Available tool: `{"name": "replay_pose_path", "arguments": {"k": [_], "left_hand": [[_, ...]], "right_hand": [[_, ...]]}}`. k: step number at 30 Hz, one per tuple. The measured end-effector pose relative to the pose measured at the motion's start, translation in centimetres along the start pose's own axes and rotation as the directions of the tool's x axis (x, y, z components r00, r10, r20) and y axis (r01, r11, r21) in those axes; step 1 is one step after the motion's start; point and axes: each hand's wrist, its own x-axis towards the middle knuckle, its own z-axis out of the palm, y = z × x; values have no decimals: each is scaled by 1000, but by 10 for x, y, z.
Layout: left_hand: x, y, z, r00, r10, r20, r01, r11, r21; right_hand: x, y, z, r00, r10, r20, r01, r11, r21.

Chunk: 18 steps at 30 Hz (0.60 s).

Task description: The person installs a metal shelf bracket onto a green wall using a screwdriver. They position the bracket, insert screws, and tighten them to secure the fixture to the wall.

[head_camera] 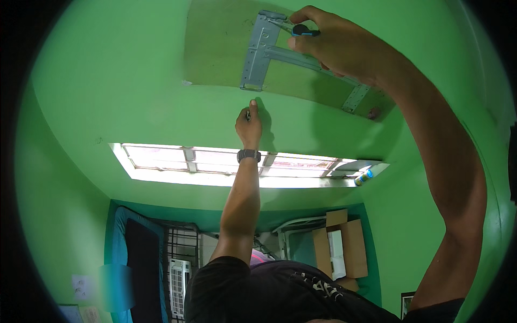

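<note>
A grey metal mounting bracket [256,52] is on the green wall, over an olive rectangular patch [214,52]. My right hand [343,48] grips a screwdriver [305,30] with a black and blue handle between thumb and fingers. Its shaft points left to the upper end of the bracket's left plate; whether the tip sits in a screw is too small to tell. Below that plate, my left hand [248,127] is curled near the wall, thumb up. A small metal piece [248,116] shows within its fingers. A dark watch [249,155] circles the left wrist.
A bright barred window [161,156] runs beneath the bracket, with a spray can [363,177] at its right end. Lower down are an opened cardboard box [355,250], a white slatted unit [179,286], a black metal rack [181,238] and a blue-edged mattress [121,218].
</note>
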Motion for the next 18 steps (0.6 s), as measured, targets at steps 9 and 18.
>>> {"name": "replay_pose_path", "arguments": {"k": [9,18], "left_hand": [[36,35,18,998,62,-15,-63,994,-91],[37,34,41,993,-15,-113,-20,955,-297]], "right_hand": [[-38,43,-15,993,-120,-11,114,969,-218],[-266,286,202,961,265,-74,-208,875,438]]}}
